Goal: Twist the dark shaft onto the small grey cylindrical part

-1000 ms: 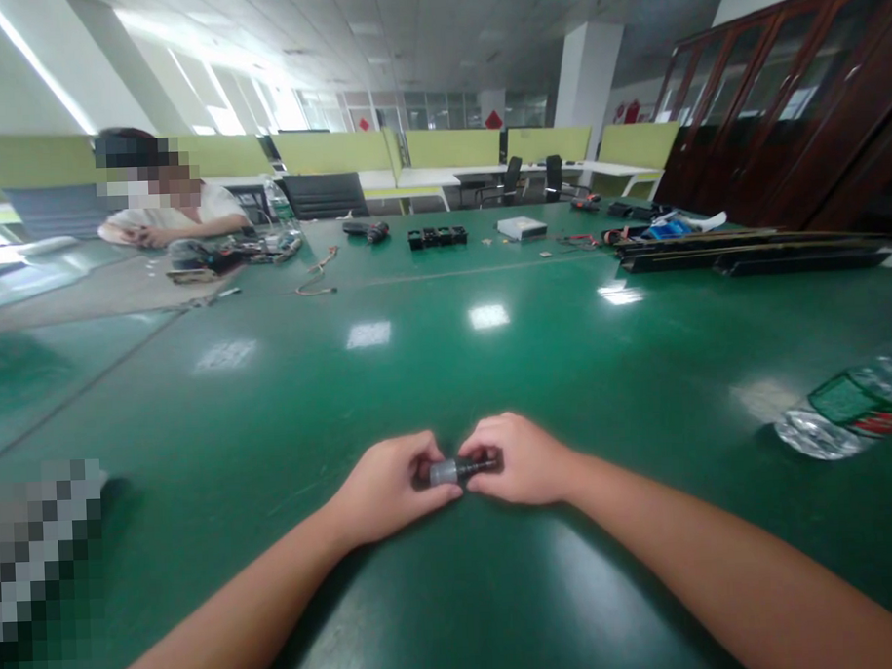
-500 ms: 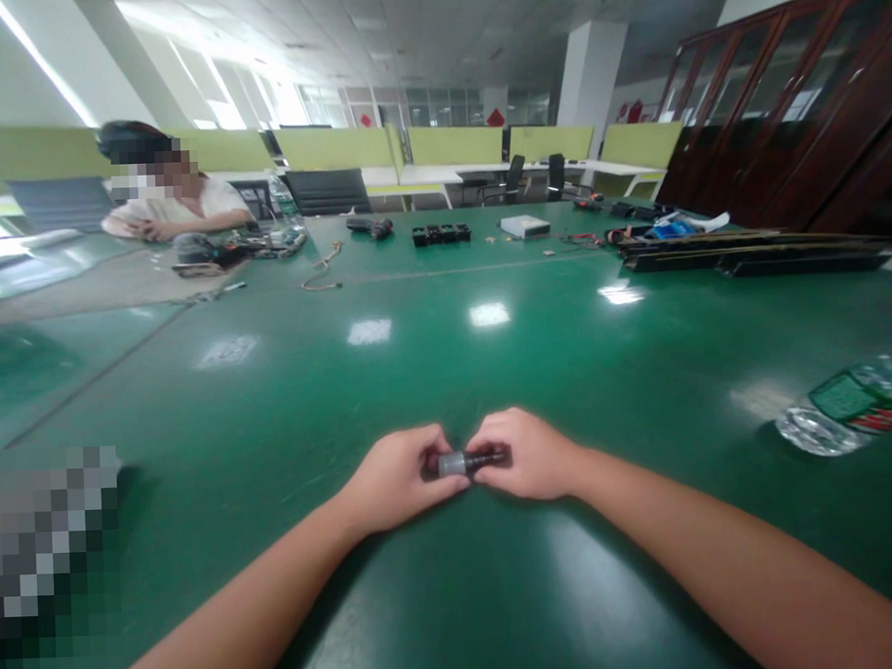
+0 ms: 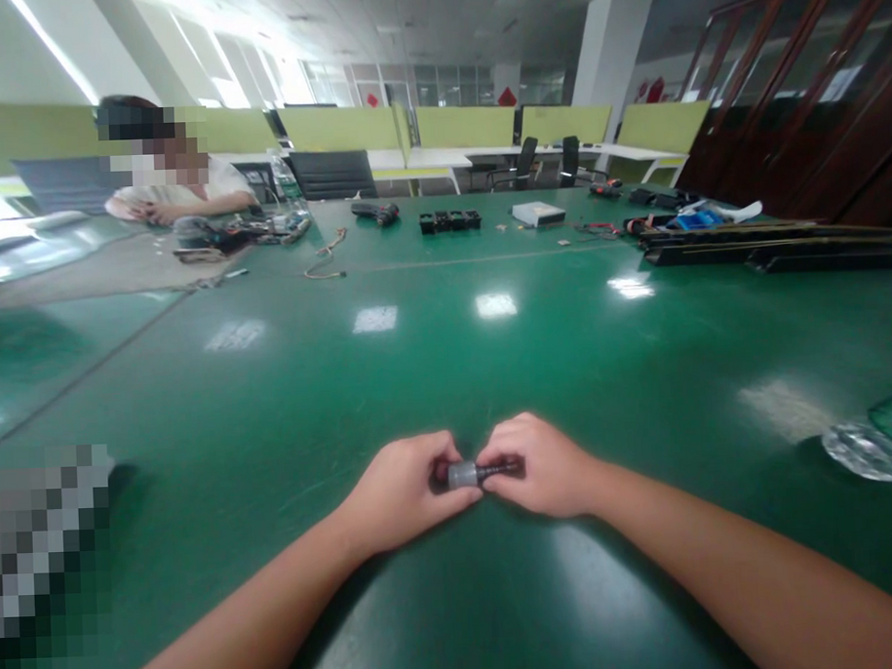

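Both hands meet around a small grey-and-black cylindrical part [image 3: 463, 474] just above or on the green tabletop [image 3: 447, 373]; which of the two, I cannot tell. My left hand [image 3: 411, 487] pinches its thicker body between thumb and fingers. From the body a narrow, dark, ribbed end points right, and my right hand [image 3: 542, 468] grips it, closed. The part lies roughly level, its two ends partly covered by my fingers. Its exact kind is too small and blurred to make out.
A clear plastic bottle [image 3: 871, 451] lies at the right edge. A blurred-out block [image 3: 43, 534] is at left. Farther back are a power drill [image 3: 375, 213], a row of black parts [image 3: 450, 221], a white box [image 3: 538, 214], long black rails [image 3: 707, 252] and a seated person [image 3: 184, 187].
The camera view has shifted, so the bottle is nearer the right edge and partly cut off. Both hands keep hold of the part and sit slightly farther right and lower in the picture.
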Demonstrator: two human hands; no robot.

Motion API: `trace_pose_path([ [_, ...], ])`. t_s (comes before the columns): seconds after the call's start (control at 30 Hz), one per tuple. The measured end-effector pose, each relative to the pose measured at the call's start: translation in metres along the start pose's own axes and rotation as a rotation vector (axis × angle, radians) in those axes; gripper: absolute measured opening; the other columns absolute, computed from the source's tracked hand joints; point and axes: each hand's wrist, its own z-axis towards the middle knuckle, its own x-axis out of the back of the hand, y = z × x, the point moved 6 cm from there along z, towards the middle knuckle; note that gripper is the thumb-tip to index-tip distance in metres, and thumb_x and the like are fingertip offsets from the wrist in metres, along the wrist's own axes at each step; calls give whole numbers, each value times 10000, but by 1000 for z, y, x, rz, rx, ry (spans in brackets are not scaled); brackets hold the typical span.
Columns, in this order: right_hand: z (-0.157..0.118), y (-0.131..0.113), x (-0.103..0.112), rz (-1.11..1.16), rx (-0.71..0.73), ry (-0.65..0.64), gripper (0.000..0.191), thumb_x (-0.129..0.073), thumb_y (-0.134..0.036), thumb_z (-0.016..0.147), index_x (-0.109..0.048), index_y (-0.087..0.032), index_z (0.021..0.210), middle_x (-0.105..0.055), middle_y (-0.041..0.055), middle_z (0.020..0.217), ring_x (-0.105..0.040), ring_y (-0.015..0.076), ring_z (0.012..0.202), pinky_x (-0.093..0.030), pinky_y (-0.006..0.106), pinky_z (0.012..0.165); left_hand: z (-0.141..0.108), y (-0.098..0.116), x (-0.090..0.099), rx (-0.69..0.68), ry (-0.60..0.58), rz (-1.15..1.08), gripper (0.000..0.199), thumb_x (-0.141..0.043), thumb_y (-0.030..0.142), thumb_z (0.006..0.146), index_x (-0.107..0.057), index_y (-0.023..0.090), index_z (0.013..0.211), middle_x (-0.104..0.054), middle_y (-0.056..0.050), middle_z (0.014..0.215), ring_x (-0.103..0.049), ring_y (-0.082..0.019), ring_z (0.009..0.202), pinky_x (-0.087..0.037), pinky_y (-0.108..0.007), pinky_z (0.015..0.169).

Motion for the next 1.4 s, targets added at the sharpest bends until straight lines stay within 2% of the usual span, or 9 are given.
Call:
trace_pose_path([
  [0.57,1,1,3,23,6,9,56,-723,-190,786,-733,-203,839,-705,-6,763,-631,147,728,-420,285,749,0,2,3,8,10,11,286,-707,469,786,-617,200,816,-657,10,726,-583,-161,640,-351,-249,577],
  [1.1,-2,-1,5,-22,33,39,62,-734,-184,767,-731,-196,828,-695,2,781,-616,164,787,-404,305,766,-2,1,1,-11,6,22,298,-711,486,793,-627,206,853,-662,17,739,-587,-157,648,-352,-247,584],
  [1.4,-4,1,7,-21,-17,21,94,-745,-164,743,-735,-185,834,-679,5,773,-610,162,767,-411,303,756,-2,-2,0,-20,4,24,313,-715,496,795,-623,202,849,-656,23,741,-583,-148,651,-361,-246,593],
])
